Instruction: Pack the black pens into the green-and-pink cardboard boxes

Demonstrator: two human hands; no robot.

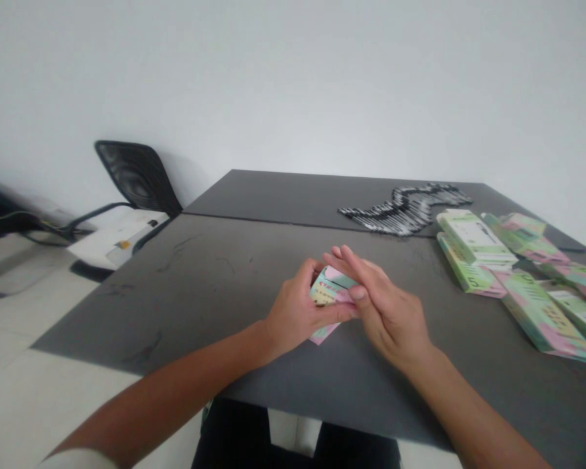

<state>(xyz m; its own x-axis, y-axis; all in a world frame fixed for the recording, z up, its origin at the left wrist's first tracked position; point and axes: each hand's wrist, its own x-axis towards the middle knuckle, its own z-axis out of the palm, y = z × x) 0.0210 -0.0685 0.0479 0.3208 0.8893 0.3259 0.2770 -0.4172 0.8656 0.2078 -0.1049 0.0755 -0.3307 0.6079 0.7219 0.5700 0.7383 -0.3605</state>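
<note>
A small pink, green and yellow printed carton [328,293] is held above the near middle of the dark table. My left hand [300,303] is closed around its left side, the thumb lying across the lower front. My right hand [390,306] is closed on the right side, with its thumb against the printed end and its fingers reaching behind. Both hands cover much of the carton. Its lower corner shows beneath my left thumb.
Several similar cartons [542,312] lie in a loose group on the table's right side. Many slim grey-and-black pen-like sticks [405,212] form a wavy row farther back. A black mesh chair [134,172] with a white box [120,241] on its seat stands left of the table [215,273].
</note>
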